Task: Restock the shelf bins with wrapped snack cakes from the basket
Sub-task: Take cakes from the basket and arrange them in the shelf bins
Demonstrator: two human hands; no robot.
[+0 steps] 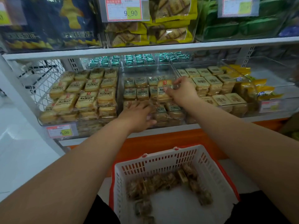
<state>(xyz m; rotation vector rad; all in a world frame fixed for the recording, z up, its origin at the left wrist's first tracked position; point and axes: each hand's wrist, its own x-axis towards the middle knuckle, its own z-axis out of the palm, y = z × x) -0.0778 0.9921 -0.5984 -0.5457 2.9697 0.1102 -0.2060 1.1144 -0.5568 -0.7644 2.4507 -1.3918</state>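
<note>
Your right hand [181,92] is pinching a wrapped snack cake [165,92] between thumb and fingers, holding it tilted over the rows already lying in the middle clear bin [146,70] on the lower shelf. Your left hand [139,115] is reaching into the front of that same bin, fingers extended and pressing down on the packets near its front wall; whether it is gripping any of them cannot be told. More wrapped cakes [165,183] are lying loose in the white and red plastic basket [215,172] sitting below you, just in front of the orange base of the shelving. Beside the middle bin, the left bin [77,97] is holding stacked cakes of the same kind as the one in your right hand, with an 8.00 price tag [59,130] on its front, and the right bin [215,88] is holding paler square packets. On the shelf above, a 9.90 price tag [123,8] is hanging on a bin of yellow-wrapped snacks [168,28].
</note>
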